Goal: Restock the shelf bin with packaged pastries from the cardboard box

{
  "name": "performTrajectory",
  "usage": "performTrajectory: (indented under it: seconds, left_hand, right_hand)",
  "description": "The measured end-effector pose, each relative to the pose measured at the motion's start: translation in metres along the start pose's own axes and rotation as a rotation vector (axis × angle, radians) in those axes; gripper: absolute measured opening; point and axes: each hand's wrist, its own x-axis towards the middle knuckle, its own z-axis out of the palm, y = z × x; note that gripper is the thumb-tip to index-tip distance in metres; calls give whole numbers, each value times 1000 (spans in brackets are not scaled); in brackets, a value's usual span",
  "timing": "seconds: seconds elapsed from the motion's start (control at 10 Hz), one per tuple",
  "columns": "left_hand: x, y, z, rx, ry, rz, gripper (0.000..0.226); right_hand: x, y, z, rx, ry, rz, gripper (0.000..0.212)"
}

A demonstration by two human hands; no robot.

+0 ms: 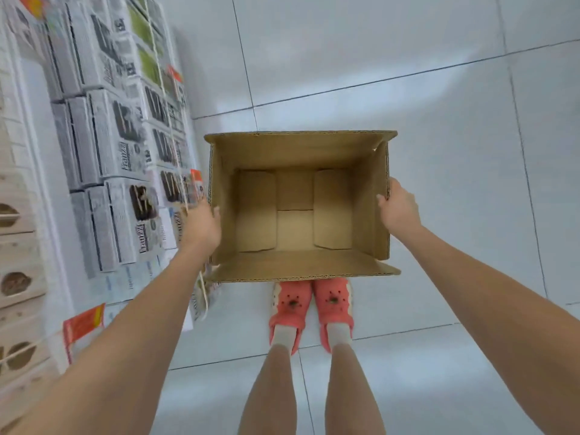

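Two hands on the cardboard box (301,158), one per side wall. I see the left hand (202,226) on the outside of the left wall, thumb hooked over the top edge, fingers hidden behind the cardboard. The right hand (398,211) does the same on the right wall: thumb inside the rim, fingers wrapped outside. Box is upright, top flaps open, w/ nothing inside, only the folded bottom flaps showing. It sits above the pink shoes (310,309); can't tell if it's touching the floor (408,73) or held off it. Floor is pale grey-white tile w/ dark grout lines and a soft glare top right. Shelf (37,89) runs along the left, blurred. It's packed w/ rows of white packaged pastries (131,196), just beside the left hand; beige boxes further left, orange price tags (83,324) on the edge.
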Motion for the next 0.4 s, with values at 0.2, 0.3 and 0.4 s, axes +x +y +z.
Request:
performTrajectory:
  seconds: [0.2, 0.3, 0.4]
  left_hand:
    - [6, -27, 18, -86, -124, -151, 44]
    - [7, -31, 12, -132, -184, -167, 42]
    - [5, -40, 1, -150, -196, -141, 39]
  right_hand:
    - [3, -10, 23, -52, -10, -35, 40]
    - [2, -21, 13, -25, -112, -1, 51]
    - [-11, -26, 3, -42, -158, 100, 63]
